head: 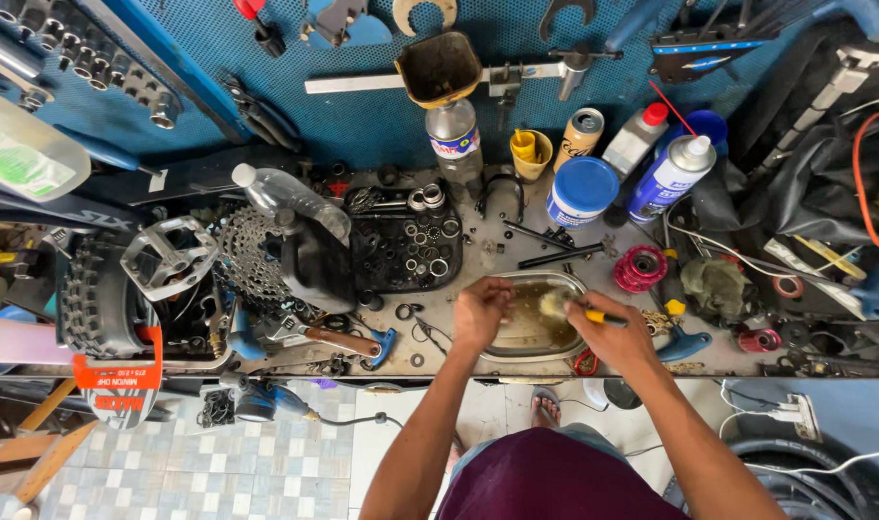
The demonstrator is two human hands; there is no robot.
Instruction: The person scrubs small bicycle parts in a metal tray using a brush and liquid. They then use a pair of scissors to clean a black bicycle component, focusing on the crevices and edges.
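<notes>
An oval metal pan with brownish liquid sits at the front edge of a cluttered workbench. My left hand hovers over the pan's left side, fingers pinched on something small that I cannot make out. My right hand grips a brush with a yellow handle; its pale bristles point into the pan toward my left hand.
A black tray of bearings and rings lies to the left, beside a cassette sprocket, a pedal and a tyre. Bottles, spray cans and a blue-lidded tub stand behind. A red hub part is right of the pan.
</notes>
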